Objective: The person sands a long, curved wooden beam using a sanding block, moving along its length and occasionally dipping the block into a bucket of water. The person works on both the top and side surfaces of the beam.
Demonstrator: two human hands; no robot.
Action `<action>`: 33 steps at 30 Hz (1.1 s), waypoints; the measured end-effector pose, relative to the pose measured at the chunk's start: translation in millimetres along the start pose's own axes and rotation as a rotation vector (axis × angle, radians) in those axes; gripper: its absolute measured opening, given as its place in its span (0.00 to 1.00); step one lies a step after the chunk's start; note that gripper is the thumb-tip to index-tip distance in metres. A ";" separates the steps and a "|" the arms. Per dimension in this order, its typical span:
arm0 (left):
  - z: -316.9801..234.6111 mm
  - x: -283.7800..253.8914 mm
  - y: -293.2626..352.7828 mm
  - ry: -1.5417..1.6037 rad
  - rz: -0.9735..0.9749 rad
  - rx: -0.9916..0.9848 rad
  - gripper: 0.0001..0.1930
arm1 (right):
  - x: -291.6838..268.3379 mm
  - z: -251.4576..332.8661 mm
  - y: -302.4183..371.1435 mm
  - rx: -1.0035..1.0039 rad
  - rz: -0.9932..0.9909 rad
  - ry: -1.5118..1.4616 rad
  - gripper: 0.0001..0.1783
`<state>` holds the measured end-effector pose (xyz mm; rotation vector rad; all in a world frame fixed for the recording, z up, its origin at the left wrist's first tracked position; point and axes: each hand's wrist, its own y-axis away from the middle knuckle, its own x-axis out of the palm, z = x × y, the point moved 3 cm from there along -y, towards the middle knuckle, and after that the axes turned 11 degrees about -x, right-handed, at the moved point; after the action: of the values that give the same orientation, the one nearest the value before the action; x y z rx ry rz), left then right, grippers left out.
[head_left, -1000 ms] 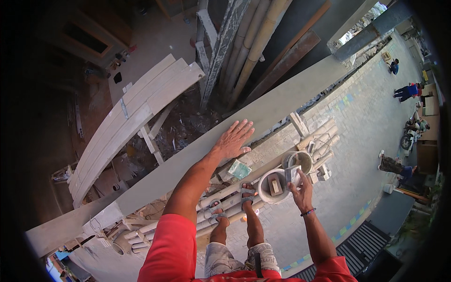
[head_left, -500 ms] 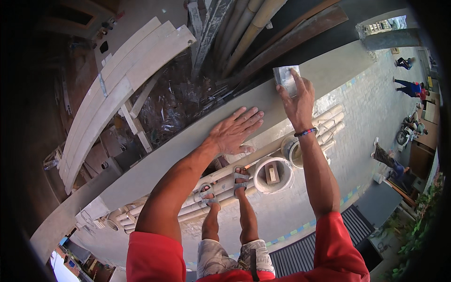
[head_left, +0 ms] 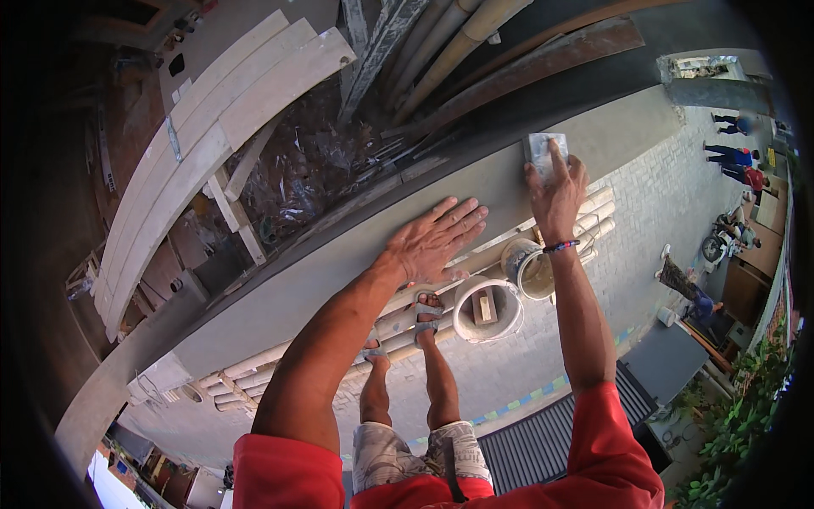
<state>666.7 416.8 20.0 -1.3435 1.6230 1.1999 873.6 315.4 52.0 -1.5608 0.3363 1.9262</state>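
Note:
A smooth grey plastered ledge (head_left: 314,263) runs diagonally in front of me. My right hand (head_left: 557,195) grips a flat grey rectangular plate (head_left: 547,151) against the ledge's right part, with the index finger laid along its face. I cannot make out its exact kind or its underside. Farther left, my left hand (head_left: 437,243) lies palm down on the ledge, fingers spread, holding nothing. Below the ledge stands a white bucket (head_left: 462,327) with a wooden block (head_left: 484,307) in it. A second bucket (head_left: 536,284) is beside it, partly behind my right wrist.
My sandalled feet (head_left: 426,318) rest on bamboo poles (head_left: 246,382) below the ledge. Curved pale boards (head_left: 199,161) stand at the left. Upright bamboo (head_left: 462,51) and a rusty beam (head_left: 543,75) lie beyond the ledge. At the far right are several people and a motorcycle (head_left: 714,246).
My right hand has moved right along the ledge with the plate. My left hand stays flat, shifted slightly right. The whole view has tilted a little.

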 end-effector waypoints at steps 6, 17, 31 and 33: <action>3.3 -0.3 5.5 0.123 0.006 -0.006 0.43 | -9.4 22.4 22.4 -0.172 0.106 0.004 0.35; 1.8 0.7 4.0 0.075 0.004 -0.014 0.42 | -16.3 -10.5 5.9 0.027 0.062 0.053 0.34; -0.9 3.4 2.9 0.015 -0.016 -0.051 0.42 | -52.6 18.0 -125.6 -0.378 0.401 -0.278 0.20; -1.8 0.7 0.6 -0.011 -0.019 -0.045 0.42 | -6.6 7.4 -152.1 -0.918 0.553 -0.231 0.18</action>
<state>666.1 414.9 20.0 -1.3750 1.5809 1.2379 961.4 434.6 88.5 -1.8658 -0.3135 2.9196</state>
